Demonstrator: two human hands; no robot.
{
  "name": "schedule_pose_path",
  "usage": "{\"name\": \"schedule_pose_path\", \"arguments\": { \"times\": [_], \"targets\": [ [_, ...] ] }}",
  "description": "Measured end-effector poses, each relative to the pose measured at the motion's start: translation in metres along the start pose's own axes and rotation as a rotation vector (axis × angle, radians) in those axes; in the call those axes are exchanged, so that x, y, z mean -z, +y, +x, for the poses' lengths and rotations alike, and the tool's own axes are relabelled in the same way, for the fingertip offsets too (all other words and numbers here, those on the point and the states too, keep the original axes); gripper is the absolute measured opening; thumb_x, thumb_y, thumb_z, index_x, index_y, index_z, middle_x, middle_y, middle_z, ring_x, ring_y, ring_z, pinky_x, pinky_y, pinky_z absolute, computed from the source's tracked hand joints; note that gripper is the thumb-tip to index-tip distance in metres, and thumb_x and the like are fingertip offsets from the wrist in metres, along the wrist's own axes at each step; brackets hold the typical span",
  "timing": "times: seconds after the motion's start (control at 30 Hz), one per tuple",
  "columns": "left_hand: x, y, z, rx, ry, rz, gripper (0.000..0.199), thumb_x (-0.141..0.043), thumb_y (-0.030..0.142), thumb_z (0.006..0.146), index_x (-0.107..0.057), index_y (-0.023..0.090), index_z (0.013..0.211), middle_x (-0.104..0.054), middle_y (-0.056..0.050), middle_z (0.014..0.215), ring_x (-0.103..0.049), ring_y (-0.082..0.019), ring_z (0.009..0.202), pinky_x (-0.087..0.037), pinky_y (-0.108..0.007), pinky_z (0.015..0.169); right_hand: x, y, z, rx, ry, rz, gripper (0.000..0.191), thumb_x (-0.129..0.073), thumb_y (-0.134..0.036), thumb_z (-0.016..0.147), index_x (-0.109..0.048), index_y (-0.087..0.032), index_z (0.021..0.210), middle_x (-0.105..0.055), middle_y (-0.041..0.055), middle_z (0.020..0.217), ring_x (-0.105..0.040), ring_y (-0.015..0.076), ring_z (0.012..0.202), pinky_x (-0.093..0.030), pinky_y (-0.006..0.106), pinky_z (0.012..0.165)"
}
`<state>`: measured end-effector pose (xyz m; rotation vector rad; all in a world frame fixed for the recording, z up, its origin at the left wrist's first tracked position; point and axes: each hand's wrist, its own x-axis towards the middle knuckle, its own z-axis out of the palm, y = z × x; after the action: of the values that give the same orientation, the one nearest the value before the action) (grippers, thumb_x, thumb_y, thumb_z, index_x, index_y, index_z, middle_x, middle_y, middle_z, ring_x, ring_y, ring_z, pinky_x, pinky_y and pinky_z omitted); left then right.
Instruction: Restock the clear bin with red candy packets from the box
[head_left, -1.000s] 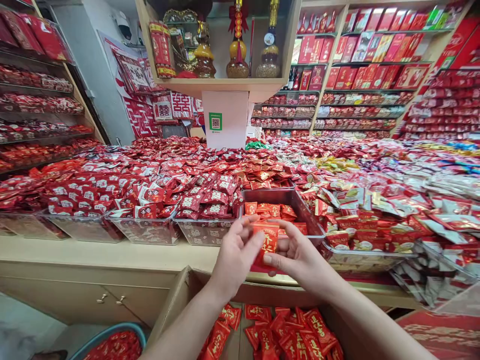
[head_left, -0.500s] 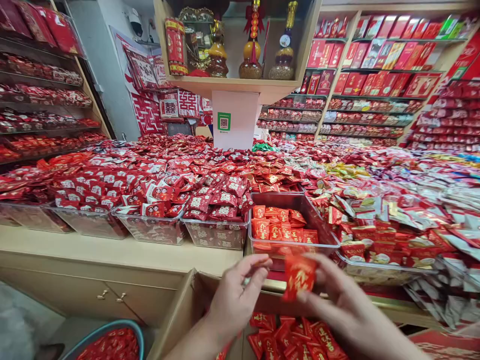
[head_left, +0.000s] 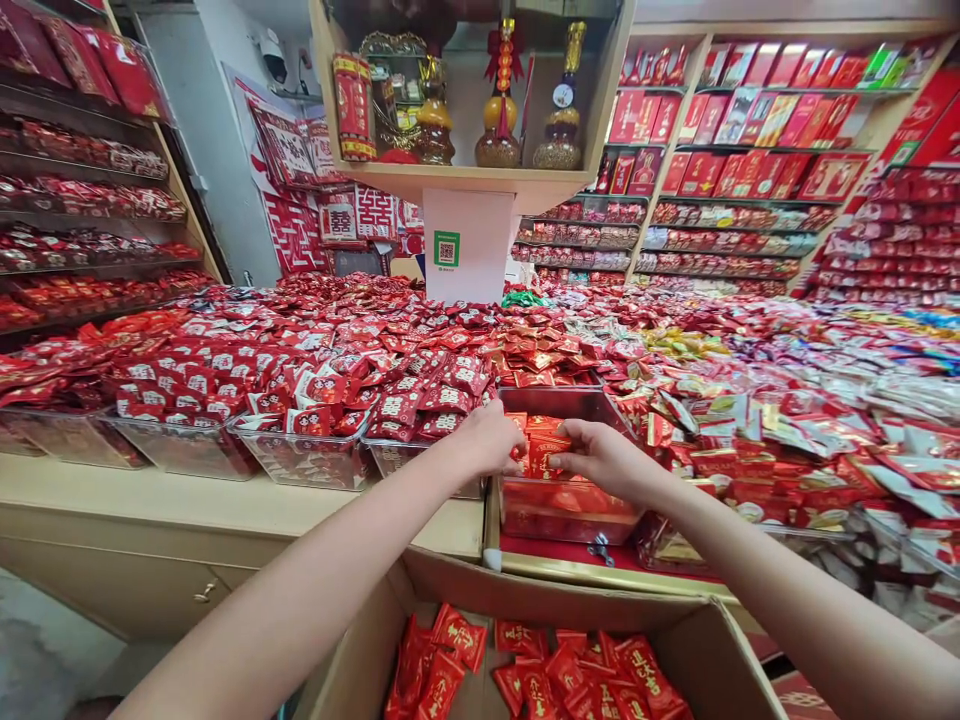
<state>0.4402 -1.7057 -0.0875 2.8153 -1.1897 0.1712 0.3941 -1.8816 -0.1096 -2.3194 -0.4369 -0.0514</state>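
Both my hands are inside the clear plastic bin (head_left: 570, 512) of small red candy packets with gold lettering. My right hand (head_left: 604, 457) pinches the right edge of a red candy packet (head_left: 543, 455) between thumb and fingers. Close on its left, my left hand (head_left: 489, 438) has its fingers curled together at the packets; whatever they hold is hidden. Below my arms, an open cardboard box (head_left: 570, 592) contains more red packets (head_left: 538, 690) of similar look, lying in loose piles.
Left of the bin stand clear tubs (head_left: 300, 458) heaped with red packets on a cream counter (head_left: 315, 520). Silvery and red packets (head_left: 780, 470) pile up at the right. A display cabinet (head_left: 465, 178) on a white post (head_left: 469, 275) overhangs the heaps. A small metal clip (head_left: 600, 549) lies before the bin.
Both hands have moved forward and up from above the cardboard box into the clear bin. The red packet in my right hand went with it. The cardboard box shows more fully.
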Motion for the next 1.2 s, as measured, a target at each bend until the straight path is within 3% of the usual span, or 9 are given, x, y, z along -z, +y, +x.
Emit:
{"name": "schedule_pose_path", "arguments": {
  "times": [0.17,0.3,0.57,0.67,0.8,0.9,0.97,1.07,1.2],
  "targets": [
    [0.004,0.006,0.01,0.007,-0.059,0.112,0.016,-0.064,0.026,0.057,-0.068,0.017,0.07,-0.051,-0.008,0.069,-0.05,-0.028,0.085,-0.042,-0.034,0.068,-0.006,0.006,0.009,0.017,-0.048,0.013,0.012,-0.053,-0.025,0.067,-0.045,-0.017,0.069,-0.049,-0.0039,0.061,-0.046,0.0101,0.057,-0.038,0.022,0.052],
    [0.004,0.005,0.011,0.025,-0.051,0.131,0.019,-0.053,0.017,0.065,-0.067,0.02,0.077,-0.05,-0.008,0.071,-0.051,-0.026,0.085,-0.042,-0.034,0.068,-0.008,0.0,0.014,0.033,-0.083,0.011,0.014,-0.054,-0.025,0.065,-0.043,-0.017,0.064,-0.045,-0.0056,0.057,-0.042,0.0085,0.052,-0.034,0.02,0.049],
    [0.005,-0.001,0.011,-0.078,-0.074,0.065,0.028,-0.048,0.007,0.061,-0.064,0.022,0.078,-0.057,-0.004,0.069,-0.053,-0.021,0.077,-0.041,-0.026,0.065,-0.013,-0.006,0.022,-0.008,-0.087,-0.314,0.006,-0.056,-0.02,0.059,-0.054,-0.015,0.058,-0.043,-0.0056,0.049,-0.038,0.0082,0.05,-0.028,0.019,0.046],
    [0.011,0.003,0.007,-0.126,-0.044,0.015,0.033,-0.041,0.008,0.068,-0.058,0.02,0.093,-0.062,-0.004,0.083,-0.054,-0.018,0.078,-0.039,-0.024,0.069,-0.012,-0.005,0.025,-0.04,-0.074,-0.374,0.004,-0.057,-0.017,0.056,-0.055,-0.014,0.057,-0.043,-0.0054,0.048,-0.039,0.008,0.048,-0.027,0.019,0.043],
    [0.017,0.008,-0.004,-0.142,-0.061,-0.044,0.034,-0.044,0.02,0.073,-0.05,0.021,0.106,-0.063,-0.002,0.09,-0.056,-0.015,0.076,-0.04,-0.02,0.062,0.0,0.0,0.029,-0.015,-0.182,-0.174,0.012,-0.059,-0.019,0.056,-0.06,-0.014,0.068,-0.055,-0.0033,0.056,-0.047,0.0084,0.051,-0.034,0.017,0.045],
    [0.015,0.008,-0.006,-0.118,-0.092,-0.045,0.044,-0.053,0.022,0.068,-0.049,0.021,0.111,-0.063,-0.002,0.091,-0.057,-0.017,0.08,-0.041,-0.021,0.063,0.012,0.005,0.03,-0.135,-0.117,-0.051,0.015,-0.055,-0.019,0.061,-0.059,-0.014,0.075,-0.06,0.0001,0.06,-0.053,0.0094,0.05,-0.04,0.018,0.046],
    [0.011,0.006,-0.002,-0.101,-0.108,-0.029,0.045,-0.056,0.02,0.065,-0.051,0.021,0.11,-0.064,-0.004,0.092,-0.057,-0.018,0.082,-0.041,-0.023,0.067,0.015,0.006,0.032,-0.253,-0.058,-0.1,0.012,-0.053,-0.02,0.063,-0.059,-0.013,0.072,-0.061,0.0019,0.054,-0.053,0.0102,0.045,-0.041,0.019,0.043],
    [0.005,0.004,0.006,-0.082,-0.121,0.003,0.035,-0.055,0.017,0.065,-0.059,0.021,0.099,-0.065,-0.004,0.089,-0.058,-0.02,0.082,-0.041,-0.025,0.069,0.014,0.003,0.034,-0.398,-0.096,-0.22,0.011,-0.055,-0.022,0.063,-0.059,-0.012,0.065,-0.061,0.0043,0.05,-0.051,0.0106,0.04,-0.041,0.02,0.039],
    [-0.001,0.002,0.013,-0.058,-0.122,0.028,0.027,-0.054,0.016,0.065,-0.063,0.021,0.09,-0.066,-0.005,0.088,-0.059,-0.02,0.081,-0.042,-0.026,0.069,0.007,-0.002,0.039,-0.475,-0.079,-0.332,0.014,-0.058,-0.024,0.062,-0.061,-0.01,0.063,-0.064,0.0081,0.055,-0.054,0.012,0.042,-0.041,0.02,0.04]
  ]
}}
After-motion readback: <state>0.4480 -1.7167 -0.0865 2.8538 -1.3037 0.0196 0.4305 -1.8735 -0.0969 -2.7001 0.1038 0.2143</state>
